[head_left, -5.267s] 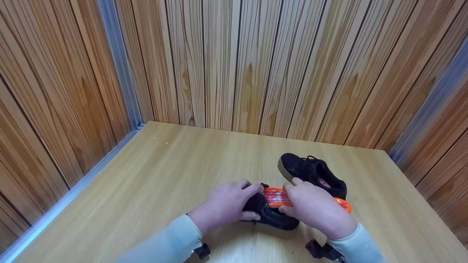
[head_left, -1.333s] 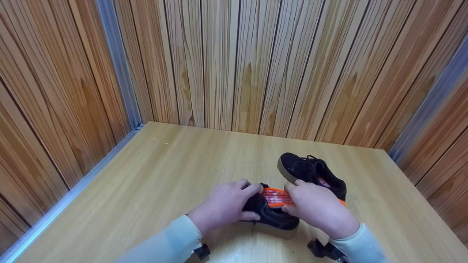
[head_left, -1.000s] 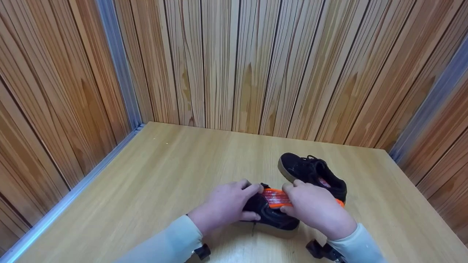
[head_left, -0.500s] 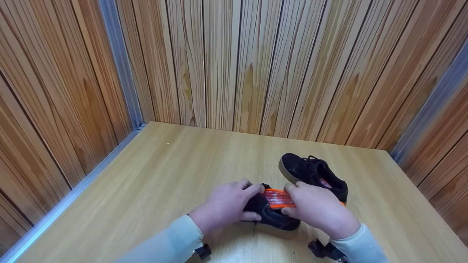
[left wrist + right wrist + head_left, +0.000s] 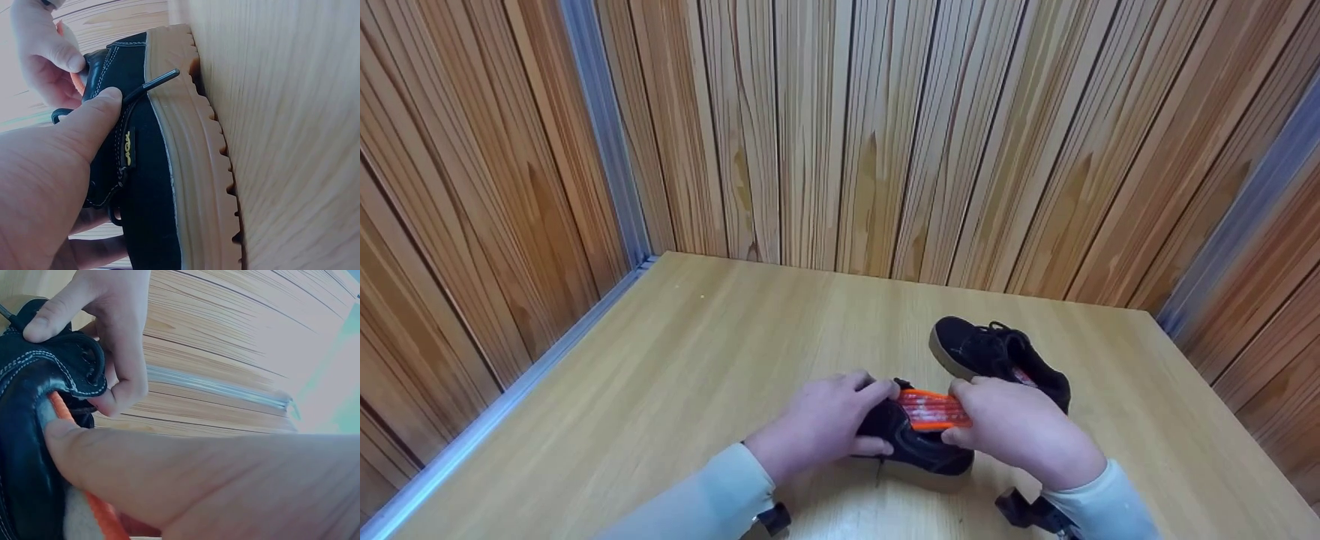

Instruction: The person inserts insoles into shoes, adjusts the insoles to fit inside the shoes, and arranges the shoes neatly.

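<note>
A black lace-up shoe point(image 5: 926, 450) with a tan sole sits on the table, toe to the left. My left hand point(image 5: 825, 420) grips its front, the thumb point(image 5: 98, 118) pressed to the near side by a loose lace and the fingers over the far side. My right hand point(image 5: 1024, 431) pinches an orange-edged insole point(image 5: 934, 410) with a red and white pattern. The insole's left end lies inside the shoe opening; its right end is hidden by the hand. In the right wrist view, the right thumb point(image 5: 73, 444) lies along the insole's edge beside the shoe collar point(image 5: 28, 439).
A matching black shoe point(image 5: 997, 352) stands behind my right hand, with a reddish patterned insole point(image 5: 1024, 376) visible in its opening. Wood-plank walls enclose the table point(image 5: 735, 322) at the back and sides. Dark wrist-worn devices point(image 5: 1016, 510) hang under both wrists.
The right hand has shifted slightly right along the insole, whose orange right end, visible earlier past that hand, is now covered. The left hand and both shoes have stayed put.
</note>
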Demonstrator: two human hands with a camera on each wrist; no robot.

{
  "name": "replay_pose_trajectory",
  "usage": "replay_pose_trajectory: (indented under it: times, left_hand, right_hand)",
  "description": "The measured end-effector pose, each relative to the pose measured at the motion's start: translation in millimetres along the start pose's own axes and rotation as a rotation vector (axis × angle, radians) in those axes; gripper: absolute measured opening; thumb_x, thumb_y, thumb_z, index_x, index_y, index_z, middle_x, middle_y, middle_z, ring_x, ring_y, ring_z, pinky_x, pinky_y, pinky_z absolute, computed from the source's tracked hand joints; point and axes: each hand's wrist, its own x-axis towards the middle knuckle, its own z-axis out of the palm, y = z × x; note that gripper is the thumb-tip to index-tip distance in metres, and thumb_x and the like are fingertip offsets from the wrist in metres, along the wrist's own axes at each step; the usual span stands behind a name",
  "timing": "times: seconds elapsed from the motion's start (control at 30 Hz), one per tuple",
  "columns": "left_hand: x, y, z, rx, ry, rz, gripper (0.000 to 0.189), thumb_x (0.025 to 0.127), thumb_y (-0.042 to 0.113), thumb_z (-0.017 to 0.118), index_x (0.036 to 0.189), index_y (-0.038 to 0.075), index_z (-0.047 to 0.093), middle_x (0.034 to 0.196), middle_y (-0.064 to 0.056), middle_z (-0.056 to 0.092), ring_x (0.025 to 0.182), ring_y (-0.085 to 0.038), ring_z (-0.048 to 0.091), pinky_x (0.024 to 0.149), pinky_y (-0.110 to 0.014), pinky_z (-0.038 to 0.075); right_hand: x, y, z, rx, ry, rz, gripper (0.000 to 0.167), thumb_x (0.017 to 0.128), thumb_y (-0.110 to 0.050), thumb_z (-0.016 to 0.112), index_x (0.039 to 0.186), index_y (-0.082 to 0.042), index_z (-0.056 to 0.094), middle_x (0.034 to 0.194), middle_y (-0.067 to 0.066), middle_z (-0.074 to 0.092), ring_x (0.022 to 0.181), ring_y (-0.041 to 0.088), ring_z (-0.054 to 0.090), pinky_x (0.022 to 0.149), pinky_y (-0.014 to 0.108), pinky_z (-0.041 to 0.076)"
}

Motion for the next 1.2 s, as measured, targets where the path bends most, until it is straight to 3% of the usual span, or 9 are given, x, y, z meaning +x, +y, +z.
replay_pose_trajectory:
  times: [0.3,0.7,0.87,1.2]
  left_hand:
    - [0.7,0.0,-1.1,-0.013,-0.016,-0.011,0.068,0.092,0.072,0.073,0.149,0.038,0.055,0.13,-0.001,0.069,0.107,-0.022,0.074,0.087,-0.042,0.064]
    - [1.8,0.1,-1.0,-0.014,-0.029,-0.018,0.068,0.092,0.072,0.073,0.149,0.038,0.055,0.132,-0.002,0.068,0.11,-0.022,0.074,0.089,-0.043,0.063]
    - [0.9,-0.5,-0.9,-0.011,-0.019,-0.009,0.07,0.092,0.072,0.073,0.15,0.037,0.055,0.13,-0.001,0.069,0.107,-0.021,0.074,0.088,-0.042,0.064]
    - [0.9,-1.0,-1.0,-0.015,-0.009,0.005,0.068,0.093,0.071,0.073,0.149,0.036,0.055,0.127,-0.001,0.069,0.107,-0.02,0.073,0.089,-0.043,0.065]
  right_hand:
    - [-2.1,4.0,-6.6,0.023,-0.016,0.016,0.038,0.082,-0.038,0.094,0.101,-0.016,0.07,0.084,-0.003,0.069,0.075,0.016,0.059,0.075,0.046,0.053]
    - [-2.2,2.0,-4.6,0.03,-0.004,-0.014,0.038,0.085,-0.034,0.092,0.105,-0.011,0.07,0.084,0.0,0.07,0.075,0.018,0.06,0.071,0.042,0.055]
    - [-1.7,0.5,-3.1,0.019,0.014,-0.028,0.034,0.085,-0.032,0.09,0.099,-0.011,0.068,0.08,-0.002,0.065,0.072,0.016,0.057,0.067,0.04,0.052]
    - [0.5,-3.1,-1.3,-0.001,-0.011,-0.005,0.038,0.088,-0.036,0.09,0.103,-0.01,0.068,0.085,0.001,0.067,0.074,0.018,0.059,0.069,0.044,0.055]
